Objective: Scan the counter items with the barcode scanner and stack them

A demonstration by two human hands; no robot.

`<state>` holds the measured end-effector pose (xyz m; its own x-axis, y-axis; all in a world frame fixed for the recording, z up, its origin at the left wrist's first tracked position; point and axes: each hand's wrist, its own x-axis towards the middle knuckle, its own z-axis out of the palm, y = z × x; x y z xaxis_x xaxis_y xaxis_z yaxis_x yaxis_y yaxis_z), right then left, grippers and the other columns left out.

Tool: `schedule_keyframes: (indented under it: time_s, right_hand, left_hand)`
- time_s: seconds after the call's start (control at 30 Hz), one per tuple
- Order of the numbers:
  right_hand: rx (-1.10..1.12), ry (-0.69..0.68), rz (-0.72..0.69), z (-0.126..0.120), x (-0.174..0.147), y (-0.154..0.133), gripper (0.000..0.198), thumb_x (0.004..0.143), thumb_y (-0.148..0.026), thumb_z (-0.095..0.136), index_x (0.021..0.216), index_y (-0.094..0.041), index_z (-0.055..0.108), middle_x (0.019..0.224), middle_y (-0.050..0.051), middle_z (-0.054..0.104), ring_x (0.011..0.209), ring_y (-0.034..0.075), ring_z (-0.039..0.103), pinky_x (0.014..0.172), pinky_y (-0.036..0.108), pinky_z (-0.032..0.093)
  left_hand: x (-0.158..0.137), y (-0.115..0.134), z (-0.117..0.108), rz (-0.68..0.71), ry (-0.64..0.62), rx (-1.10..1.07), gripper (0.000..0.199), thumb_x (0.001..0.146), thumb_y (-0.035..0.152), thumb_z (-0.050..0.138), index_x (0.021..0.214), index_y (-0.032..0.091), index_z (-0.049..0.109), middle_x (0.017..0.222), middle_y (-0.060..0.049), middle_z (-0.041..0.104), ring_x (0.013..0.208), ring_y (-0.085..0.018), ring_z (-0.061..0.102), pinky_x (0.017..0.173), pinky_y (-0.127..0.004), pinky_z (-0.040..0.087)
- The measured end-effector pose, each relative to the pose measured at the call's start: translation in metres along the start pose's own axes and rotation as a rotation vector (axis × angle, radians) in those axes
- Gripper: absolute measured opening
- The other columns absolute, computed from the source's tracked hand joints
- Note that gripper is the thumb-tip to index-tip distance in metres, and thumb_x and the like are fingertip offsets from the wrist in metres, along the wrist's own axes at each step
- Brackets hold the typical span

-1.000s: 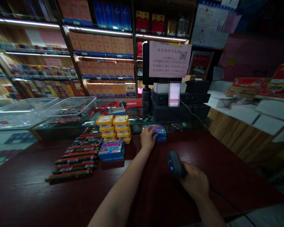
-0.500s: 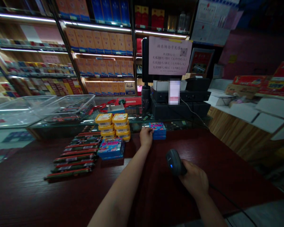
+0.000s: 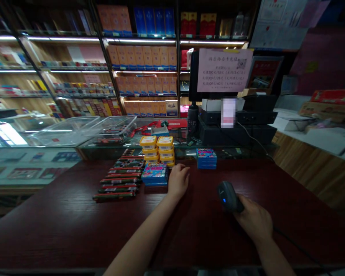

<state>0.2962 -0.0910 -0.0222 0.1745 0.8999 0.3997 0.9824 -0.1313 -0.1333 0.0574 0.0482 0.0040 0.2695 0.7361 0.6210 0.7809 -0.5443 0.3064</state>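
My right hand (image 3: 254,218) is wrapped around the handle of a dark barcode scanner (image 3: 228,197), which shows a small blue light and is held above the brown tabletop. My left hand (image 3: 178,179) is just right of a stack of flat blue boxes (image 3: 155,174); whether it touches them I cannot tell. Its fingers are loosely bent and apart, with nothing visible in them. A second, smaller stack of the same blue boxes (image 3: 206,159) stands farther right. Behind the left stack rise yellow-lidded tubs (image 3: 156,151) in two columns. Left of these lies a row of dark green and red stick packs (image 3: 119,180).
A monitor with a pink paper sign (image 3: 222,71) stands at the back, above black equipment (image 3: 247,134). Clear plastic bins (image 3: 115,128) rest on the glass counter at back left. White cartons (image 3: 310,122) line the right side. The scanner cable (image 3: 299,245) trails toward the lower right.
My left hand has left the right-hand stack of blue boxes and come back beside the left stack. The view has turned left. My right hand still grips the scanner.
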Motion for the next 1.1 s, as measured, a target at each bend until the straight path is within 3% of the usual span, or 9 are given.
schedule_keyframes:
  time_s: [0.23, 0.43, 0.53, 0.63, 0.77, 0.93, 1.1]
  right_hand:
    - [-0.031, -0.019, 0.066, -0.004, -0.003, -0.007, 0.027, 0.083, -0.034, 0.048, 0.103, -0.026, 0.064, 0.089, 0.003, 0.072, 0.075, 0.021, 0.067, 0.059, 0.03, 0.041]
    - [-0.045, -0.045, 0.049, -0.001, -0.005, -0.005, 0.027, 0.084, -0.038, 0.046, 0.1, -0.026, 0.064, 0.088, 0.003, 0.072, 0.073, 0.021, 0.067, 0.057, 0.03, 0.04]
    - [-0.061, -0.042, 0.053, 0.0, -0.005, -0.005, 0.027, 0.083, -0.036, 0.047, 0.102, -0.025, 0.063, 0.093, 0.004, 0.072, 0.076, 0.021, 0.067, 0.059, 0.03, 0.04]
    - [-0.073, -0.041, 0.058, 0.002, -0.005, -0.005, 0.028, 0.082, -0.034, 0.048, 0.104, -0.025, 0.063, 0.094, 0.003, 0.072, 0.077, 0.021, 0.066, 0.06, 0.03, 0.041]
    - [-0.069, -0.024, 0.053, 0.004, -0.006, -0.004, 0.028, 0.082, -0.034, 0.048, 0.105, -0.026, 0.063, 0.096, 0.002, 0.072, 0.078, 0.021, 0.067, 0.061, 0.03, 0.041]
    - [-0.068, -0.028, 0.057, 0.006, -0.006, -0.004, 0.029, 0.083, -0.034, 0.048, 0.107, -0.025, 0.062, 0.095, 0.003, 0.072, 0.078, 0.02, 0.066, 0.06, 0.029, 0.039]
    - [-0.043, -0.037, 0.044, 0.007, -0.004, -0.004, 0.03, 0.082, -0.033, 0.049, 0.108, -0.024, 0.062, 0.097, 0.003, 0.072, 0.08, 0.02, 0.066, 0.061, 0.029, 0.039]
  left_hand:
    - [-0.032, -0.015, -0.054, -0.243, 0.06, 0.454, 0.037, 0.085, 0.028, 0.05, 0.121, 0.021, 0.058, 0.099, -0.013, 0.056, 0.092, -0.027, 0.051, 0.079, -0.038, 0.041]
    - [-0.041, -0.017, -0.063, -0.425, 0.198, 0.501, 0.05, 0.081, 0.037, 0.057, 0.128, 0.021, 0.053, 0.131, -0.016, 0.045, 0.12, -0.035, 0.039, 0.1, -0.052, 0.029]
    - [-0.042, -0.027, -0.06, -0.482, 0.173, 0.456, 0.056, 0.076, 0.041, 0.063, 0.126, 0.016, 0.054, 0.133, -0.018, 0.044, 0.125, -0.037, 0.034, 0.102, -0.051, 0.031]
    - [-0.043, -0.037, -0.058, -0.453, 0.086, 0.432, 0.046, 0.075, 0.029, 0.064, 0.12, 0.018, 0.059, 0.128, -0.016, 0.05, 0.12, -0.033, 0.041, 0.098, -0.043, 0.038]
    - [-0.043, -0.031, -0.064, -0.363, 0.065, 0.454, 0.035, 0.081, 0.013, 0.052, 0.109, 0.027, 0.067, 0.113, -0.008, 0.062, 0.107, -0.026, 0.05, 0.103, -0.045, 0.031]
    - [-0.041, -0.018, -0.076, -0.293, 0.201, 0.338, 0.032, 0.085, 0.018, 0.049, 0.108, 0.03, 0.067, 0.111, -0.007, 0.063, 0.106, -0.028, 0.049, 0.098, -0.047, 0.033]
    - [-0.041, -0.023, -0.071, -0.208, 0.393, -0.118, 0.026, 0.087, 0.025, 0.049, 0.105, 0.024, 0.066, 0.098, -0.007, 0.062, 0.097, -0.022, 0.055, 0.09, -0.038, 0.044]
